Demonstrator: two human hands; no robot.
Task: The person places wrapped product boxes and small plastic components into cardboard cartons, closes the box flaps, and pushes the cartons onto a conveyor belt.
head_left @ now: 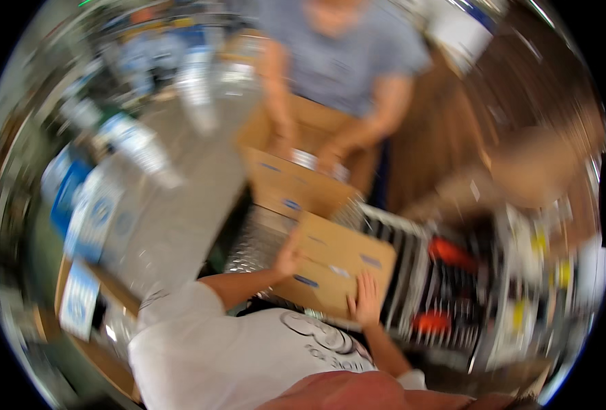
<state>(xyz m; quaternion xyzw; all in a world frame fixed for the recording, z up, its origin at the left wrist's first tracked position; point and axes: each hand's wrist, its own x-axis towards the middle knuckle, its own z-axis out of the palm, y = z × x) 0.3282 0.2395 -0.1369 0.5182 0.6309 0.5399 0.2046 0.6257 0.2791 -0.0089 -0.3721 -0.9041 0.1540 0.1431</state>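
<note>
A flat-topped brown cardboard box [340, 258] with small blue printed marks lies in front of me. At its left edge is my left hand [288, 258]; motion blur hides how its fingers are bent. My right hand [366, 298] rests flat on the near right part of the cardboard, fingers spread. Just beyond stands an open cardboard box [275, 179], its front wall against or close to the nearer one; I cannot tell whether they touch. Another person's hands [329, 156] reach into that open box, around something whitish [305, 159]. Clear bubble wrap [251, 246] lies beside my left hand.
A grey table [193, 184] on the left carries blue-and-white packages [94, 215] and clear plastic-wrapped items [139, 147]. To the right are black slotted racks [402, 273] with red-orange parts [453, 254]. An open carton [105, 355] stands at lower left. The whole view is blurred.
</note>
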